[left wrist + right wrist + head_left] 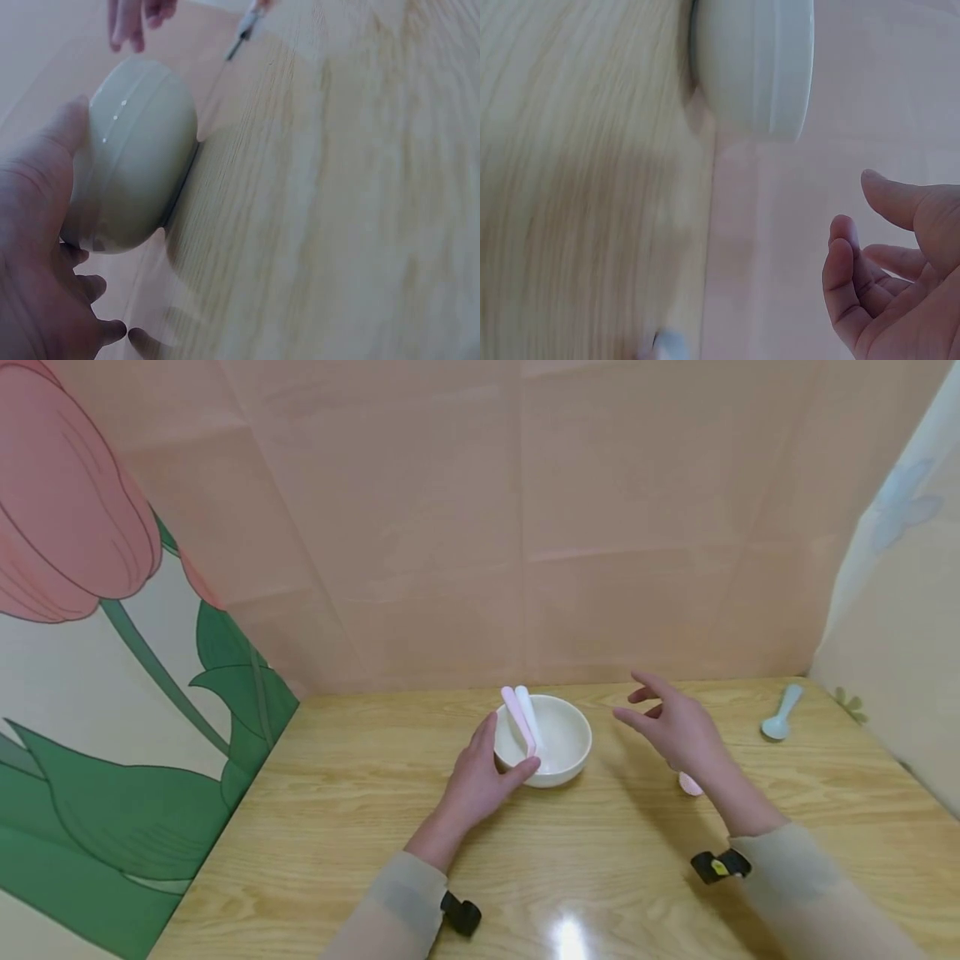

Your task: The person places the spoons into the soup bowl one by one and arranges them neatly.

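A white bowl (566, 735) stands on the wooden table, with a pink-handled spoon (517, 714) and a pale, whitish spoon (529, 717) leaning in it, handles over the far rim. My left hand (474, 781) grips the bowl's left side, thumb at the near rim and fingers round the outer wall. In the left wrist view the thumb lies against the bowl (142, 161) wall. To the right of the bowl, my right hand (684, 731) hovers with nothing in it, thumb and fingers apart and loosely bent. The right wrist view has this hand (900, 270) apart from the bowl.
A light blue spoon (782, 717) lies at the table's far right. Partly hidden under the right wrist is a small pink object (690, 785). A pink backdrop (450, 568) rises behind the table, and a tulip-printed cloth (165, 793) borders its left side.
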`<state>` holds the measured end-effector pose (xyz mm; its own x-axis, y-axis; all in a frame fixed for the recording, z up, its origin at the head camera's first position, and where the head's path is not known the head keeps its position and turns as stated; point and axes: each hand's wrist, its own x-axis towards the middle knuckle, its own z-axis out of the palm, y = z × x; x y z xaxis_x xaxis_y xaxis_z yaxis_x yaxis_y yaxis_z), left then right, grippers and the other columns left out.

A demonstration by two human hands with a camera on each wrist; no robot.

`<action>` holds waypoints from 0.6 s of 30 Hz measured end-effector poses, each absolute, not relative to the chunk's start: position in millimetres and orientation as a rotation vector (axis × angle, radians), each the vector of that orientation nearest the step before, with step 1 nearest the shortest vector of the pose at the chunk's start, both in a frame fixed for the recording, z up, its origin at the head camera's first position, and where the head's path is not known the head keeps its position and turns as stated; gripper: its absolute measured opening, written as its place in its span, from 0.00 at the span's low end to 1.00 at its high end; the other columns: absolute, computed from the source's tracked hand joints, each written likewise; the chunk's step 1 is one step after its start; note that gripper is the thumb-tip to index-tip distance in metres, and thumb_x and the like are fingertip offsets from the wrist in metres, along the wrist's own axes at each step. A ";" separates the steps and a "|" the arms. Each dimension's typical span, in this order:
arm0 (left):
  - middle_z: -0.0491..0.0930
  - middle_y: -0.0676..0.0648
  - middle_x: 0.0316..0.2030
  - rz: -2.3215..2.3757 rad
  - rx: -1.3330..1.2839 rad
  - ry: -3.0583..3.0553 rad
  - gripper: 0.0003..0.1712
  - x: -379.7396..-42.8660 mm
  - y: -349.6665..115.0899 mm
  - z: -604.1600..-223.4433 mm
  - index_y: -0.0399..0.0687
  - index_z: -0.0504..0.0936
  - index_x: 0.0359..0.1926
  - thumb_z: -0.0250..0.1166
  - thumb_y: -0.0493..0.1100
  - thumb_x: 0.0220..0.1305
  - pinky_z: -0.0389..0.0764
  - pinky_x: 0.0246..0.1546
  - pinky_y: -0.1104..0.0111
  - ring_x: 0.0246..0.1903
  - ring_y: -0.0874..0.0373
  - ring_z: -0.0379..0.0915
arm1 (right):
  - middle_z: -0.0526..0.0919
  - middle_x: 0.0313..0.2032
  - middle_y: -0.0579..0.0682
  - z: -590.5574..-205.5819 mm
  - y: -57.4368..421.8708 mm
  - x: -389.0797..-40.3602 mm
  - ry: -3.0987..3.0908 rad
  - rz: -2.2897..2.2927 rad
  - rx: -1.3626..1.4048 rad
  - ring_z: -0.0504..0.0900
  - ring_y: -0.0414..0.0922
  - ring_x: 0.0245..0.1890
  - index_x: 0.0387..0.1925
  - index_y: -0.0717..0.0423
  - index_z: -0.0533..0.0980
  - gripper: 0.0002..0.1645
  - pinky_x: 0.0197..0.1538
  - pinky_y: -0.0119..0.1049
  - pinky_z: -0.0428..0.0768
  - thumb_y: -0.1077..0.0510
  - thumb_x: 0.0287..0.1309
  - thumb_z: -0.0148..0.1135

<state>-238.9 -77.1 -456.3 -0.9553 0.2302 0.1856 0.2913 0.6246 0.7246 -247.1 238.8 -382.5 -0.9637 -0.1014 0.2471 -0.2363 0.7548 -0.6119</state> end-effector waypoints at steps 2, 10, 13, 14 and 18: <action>0.53 0.44 0.87 -1.254 -0.442 -2.767 0.65 -238.7 -77.2 -455.4 0.49 0.46 0.91 0.67 0.75 0.72 0.65 0.78 0.42 0.81 0.38 0.59 | 0.86 0.62 0.64 -384.8 247.9 -246.7 -2.761 0.974 0.263 0.87 0.62 0.53 0.85 0.61 0.62 0.49 0.46 0.52 0.85 0.39 0.78 0.68; 0.52 0.45 0.88 -1.265 -0.437 -2.775 0.66 -238.5 -78.2 -455.8 0.49 0.46 0.91 0.67 0.76 0.71 0.65 0.78 0.42 0.81 0.38 0.58 | 0.86 0.60 0.66 -389.2 275.8 -242.4 -2.797 0.907 0.224 0.86 0.63 0.52 0.83 0.69 0.60 0.50 0.41 0.44 0.82 0.40 0.80 0.66; 0.52 0.45 0.88 -1.264 -0.431 -2.779 0.66 -239.1 -78.8 -455.8 0.50 0.46 0.91 0.68 0.76 0.71 0.64 0.78 0.43 0.81 0.38 0.58 | 0.85 0.62 0.67 -390.3 286.3 -240.3 -2.823 0.914 0.206 0.85 0.64 0.53 0.84 0.70 0.58 0.51 0.37 0.40 0.81 0.40 0.80 0.65; 0.52 0.46 0.88 -1.263 -0.429 -2.780 0.66 -239.3 -78.9 -455.7 0.50 0.46 0.91 0.67 0.76 0.71 0.64 0.78 0.43 0.81 0.38 0.58 | 0.84 0.62 0.68 -390.7 289.8 -239.8 -2.830 0.914 0.202 0.85 0.65 0.53 0.84 0.70 0.58 0.52 0.35 0.39 0.81 0.39 0.80 0.65; 0.53 0.46 0.87 -1.259 -0.422 -2.781 0.66 -240.8 -79.4 -456.1 0.51 0.46 0.91 0.67 0.77 0.71 0.64 0.78 0.43 0.81 0.37 0.58 | 0.83 0.62 0.70 -392.8 303.9 -238.0 -2.852 0.898 0.185 0.85 0.67 0.53 0.83 0.72 0.57 0.53 0.36 0.40 0.82 0.38 0.80 0.65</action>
